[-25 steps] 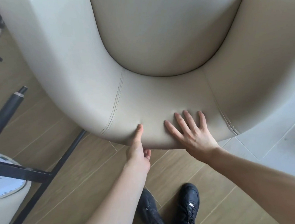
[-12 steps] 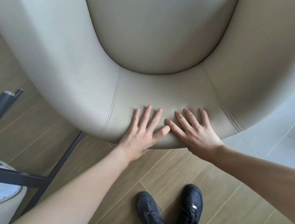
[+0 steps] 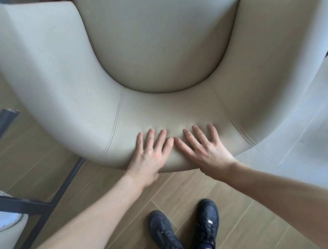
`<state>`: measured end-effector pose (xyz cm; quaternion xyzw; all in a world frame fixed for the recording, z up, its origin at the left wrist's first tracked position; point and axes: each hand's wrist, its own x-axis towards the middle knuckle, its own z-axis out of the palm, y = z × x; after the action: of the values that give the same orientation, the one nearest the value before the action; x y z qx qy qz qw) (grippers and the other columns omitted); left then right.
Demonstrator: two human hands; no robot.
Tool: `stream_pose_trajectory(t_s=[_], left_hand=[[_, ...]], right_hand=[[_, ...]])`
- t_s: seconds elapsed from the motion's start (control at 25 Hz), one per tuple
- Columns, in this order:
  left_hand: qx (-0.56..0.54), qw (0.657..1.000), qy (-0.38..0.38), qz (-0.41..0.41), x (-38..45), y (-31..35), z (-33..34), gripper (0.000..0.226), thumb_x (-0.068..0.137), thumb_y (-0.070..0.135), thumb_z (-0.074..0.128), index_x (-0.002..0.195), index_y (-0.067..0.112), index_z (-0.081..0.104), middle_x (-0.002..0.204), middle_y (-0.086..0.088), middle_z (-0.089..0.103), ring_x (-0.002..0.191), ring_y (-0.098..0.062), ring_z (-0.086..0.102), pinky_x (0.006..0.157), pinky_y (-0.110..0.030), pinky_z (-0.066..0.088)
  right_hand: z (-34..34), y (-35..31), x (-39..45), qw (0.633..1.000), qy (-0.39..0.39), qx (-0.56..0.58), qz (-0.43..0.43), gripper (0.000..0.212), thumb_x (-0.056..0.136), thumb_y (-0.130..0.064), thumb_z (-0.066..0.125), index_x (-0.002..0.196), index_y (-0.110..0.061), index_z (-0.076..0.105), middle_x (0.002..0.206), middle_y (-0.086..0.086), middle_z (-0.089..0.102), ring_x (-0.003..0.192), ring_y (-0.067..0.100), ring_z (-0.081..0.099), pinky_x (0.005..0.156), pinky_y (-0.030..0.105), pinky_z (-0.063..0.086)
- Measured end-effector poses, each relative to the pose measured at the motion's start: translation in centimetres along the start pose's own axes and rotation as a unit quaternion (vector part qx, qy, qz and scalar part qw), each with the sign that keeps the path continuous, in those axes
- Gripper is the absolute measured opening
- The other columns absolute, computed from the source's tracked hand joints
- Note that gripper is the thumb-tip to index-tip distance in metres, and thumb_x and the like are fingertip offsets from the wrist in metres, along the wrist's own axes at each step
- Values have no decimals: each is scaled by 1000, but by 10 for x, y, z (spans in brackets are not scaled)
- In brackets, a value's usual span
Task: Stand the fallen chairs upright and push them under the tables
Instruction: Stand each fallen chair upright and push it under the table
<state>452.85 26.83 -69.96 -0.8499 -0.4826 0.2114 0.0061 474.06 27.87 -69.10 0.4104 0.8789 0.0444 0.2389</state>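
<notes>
1. Left hand (image 3: 152, 157) and right hand (image 3: 207, 152) lie flat, fingers straight, side by side, pressing the chair (image 3: 158, 117) back's curved top edge; nothing grasped.
2. Chair stands upright ahead of both hands; black shoes (image 3: 184, 231) on wood floor (image 3: 69, 182) beneath them.

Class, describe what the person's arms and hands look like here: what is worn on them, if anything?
Both forearms are bare, with no sleeves in view. The left hand and right hand wear no gloves, rings, watch or bracelet that shows. Fingernails are short and unpainted.
</notes>
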Motion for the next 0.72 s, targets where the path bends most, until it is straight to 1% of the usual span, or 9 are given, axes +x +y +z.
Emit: stream_pose_trajectory(t_s=[0.12,0.2,0.24,0.32,0.36,0.44,0.56,0.6,0.72], left_hand=[[-33,999,-24,13,-25,11,-12,115,71,34,83,156,13,8,168,-15,11,151,-45,18,118,-66,18],[-39,998,-48,9,-43,16,-28,114,72,34,82,157,14,8,168,-15,9,151,-45,16,118,-65,17],[-41,998,-56,5,-53,20,-37,113,73,33,82,157,14,7,168,-15,8,152,-45,15,119,-65,15],[-56,996,-62,10,-66,25,-52,112,79,28,78,154,14,-3,169,-15,0,152,-46,7,119,-66,7],[-65,996,-62,12,-70,27,-59,111,80,25,76,153,13,-6,169,-15,-3,152,-46,4,119,-66,5],[-80,995,-61,8,-75,27,-76,109,81,23,76,154,13,-4,169,-14,-2,153,-45,4,120,-65,6],[-92,994,-63,6,-79,26,-100,107,80,24,76,156,13,2,169,-12,0,153,-43,6,121,-63,7],[-96,993,-62,6,-78,25,-107,107,80,25,77,156,13,4,169,-12,2,153,-43,7,121,-63,9],[-92,995,-46,10,-76,17,-122,106,78,28,78,155,12,6,168,-11,8,152,-40,13,120,-60,15]], right_hand=[[-15,-8,-26,1000,-9,4,-5,107,52,-22,84,151,-17,43,143,19,53,127,42,55,94,69,45],[-28,-13,-43,999,-23,26,-14,107,46,-23,86,147,-18,50,139,18,58,123,42,58,91,68,48],[-37,-15,-52,999,-35,32,-17,109,43,-24,88,146,-18,51,138,18,59,122,41,59,91,68,48],[-54,-13,-68,998,-56,29,-23,114,39,-27,90,146,-18,50,138,17,59,123,41,59,91,68,48],[-62,-9,-75,997,-63,28,-28,117,39,-29,91,147,-18,48,139,17,58,123,41,58,92,68,48],[-79,1,-82,996,-78,30,-34,118,46,-30,90,152,-18,39,144,18,53,128,41,54,95,69,44],[-96,14,-90,997,-56,46,-40,111,70,-21,78,157,-17,10,157,21,30,141,44,35,105,73,29],[-102,18,-91,996,-56,55,-43,110,74,-18,75,156,-17,3,158,22,24,143,45,29,107,73,25],[-120,31,-93,997,-31,41,-53,109,74,-15,74,155,-16,1,156,22,23,141,44,30,107,71,24]])
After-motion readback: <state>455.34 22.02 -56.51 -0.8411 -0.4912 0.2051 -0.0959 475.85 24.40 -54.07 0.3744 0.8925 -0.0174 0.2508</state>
